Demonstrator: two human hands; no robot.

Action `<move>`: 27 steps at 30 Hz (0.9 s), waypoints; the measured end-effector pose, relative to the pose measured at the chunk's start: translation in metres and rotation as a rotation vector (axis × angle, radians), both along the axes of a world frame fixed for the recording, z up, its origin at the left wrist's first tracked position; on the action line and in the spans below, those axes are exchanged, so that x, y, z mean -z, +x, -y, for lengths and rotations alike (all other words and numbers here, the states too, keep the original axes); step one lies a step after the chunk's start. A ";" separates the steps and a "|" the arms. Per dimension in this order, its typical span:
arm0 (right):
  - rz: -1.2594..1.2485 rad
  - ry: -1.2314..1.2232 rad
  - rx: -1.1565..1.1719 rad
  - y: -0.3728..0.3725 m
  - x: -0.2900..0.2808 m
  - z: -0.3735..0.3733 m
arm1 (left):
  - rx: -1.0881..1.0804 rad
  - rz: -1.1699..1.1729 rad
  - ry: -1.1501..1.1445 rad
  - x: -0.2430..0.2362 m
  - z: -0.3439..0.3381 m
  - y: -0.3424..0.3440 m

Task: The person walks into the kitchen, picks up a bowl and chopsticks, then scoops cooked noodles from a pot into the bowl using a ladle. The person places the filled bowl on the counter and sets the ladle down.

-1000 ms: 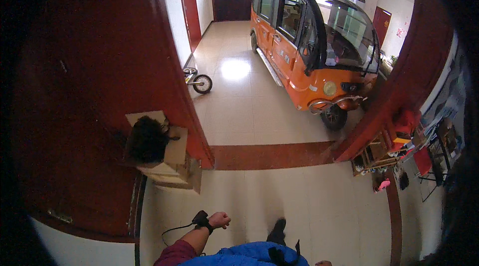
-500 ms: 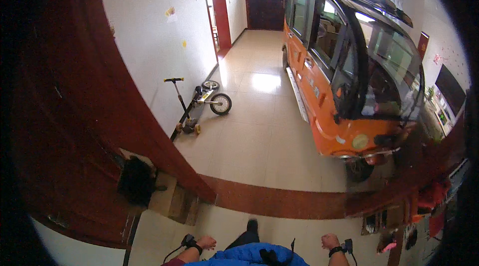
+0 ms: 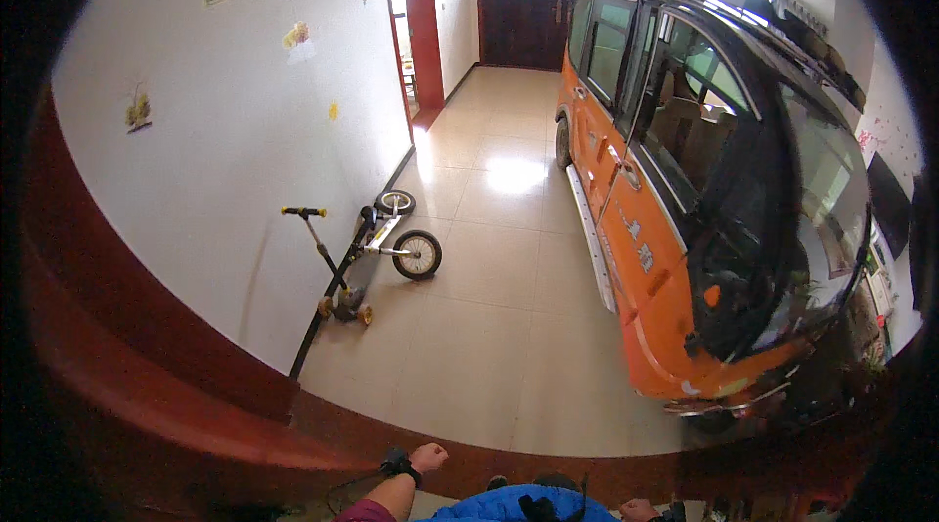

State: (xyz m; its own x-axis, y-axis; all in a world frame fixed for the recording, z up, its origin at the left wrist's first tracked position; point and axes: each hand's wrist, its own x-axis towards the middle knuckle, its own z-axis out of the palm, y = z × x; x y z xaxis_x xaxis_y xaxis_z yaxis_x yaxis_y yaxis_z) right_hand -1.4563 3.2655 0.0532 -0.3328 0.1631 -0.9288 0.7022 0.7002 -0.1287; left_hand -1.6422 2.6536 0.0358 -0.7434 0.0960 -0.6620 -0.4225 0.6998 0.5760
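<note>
Left to right. White wall with small stickers [image 3: 235, 101], upper left: fills far more of the frame than half a second ago. Cardboard boxes that stood at left are out of view now. Black kick scooter with yellow grips [image 3: 337, 272], left of centre, stands by the wall, and the white balance bike with black tyres [image 3: 391, 238] lies just beyond it; both look bigger and closer.

Left hand [image 3: 428, 457], lower centre-left: fingers look curled in narrow, nothing seen in them (black strapped device [image 3: 398, 463] on the wrist). Nearest thing is the dark red floor strip [image 3: 489, 463], now along the bottom of the frame, just ahead of the blue jacket [image 3: 514, 504].

Right hand [image 3: 641, 509], bottom edge, right of centre: sits lower in frame than before, partly cut off. Can't tell finger state or grip.

Orange-and-black passenger vehicle [image 3: 621, 219], right: bigger, well apart from both hands.

My read: the person has walked up to the strip; it's a walking moment, with no handling visible.
</note>
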 end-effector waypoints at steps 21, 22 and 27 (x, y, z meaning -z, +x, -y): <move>-0.552 -0.055 -0.357 -0.769 -0.010 0.082 | -0.489 0.408 0.015 0.026 0.093 -0.407; -0.519 -0.050 -0.375 -0.796 -0.012 0.084 | -0.489 0.447 0.023 0.042 0.100 -0.422; -0.167 -0.044 -0.017 -0.895 -0.045 0.100 | 0.435 0.063 -0.178 0.071 0.156 -0.590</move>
State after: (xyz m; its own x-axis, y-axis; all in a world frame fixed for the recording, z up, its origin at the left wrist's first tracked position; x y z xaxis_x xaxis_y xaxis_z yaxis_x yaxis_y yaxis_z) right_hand -2.3511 3.1654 0.0979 -0.4854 0.1164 -0.8665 0.6567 0.7028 -0.2735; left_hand -2.2322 2.4975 -0.0354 -0.6173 0.2700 -0.7390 -0.0989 0.9052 0.4134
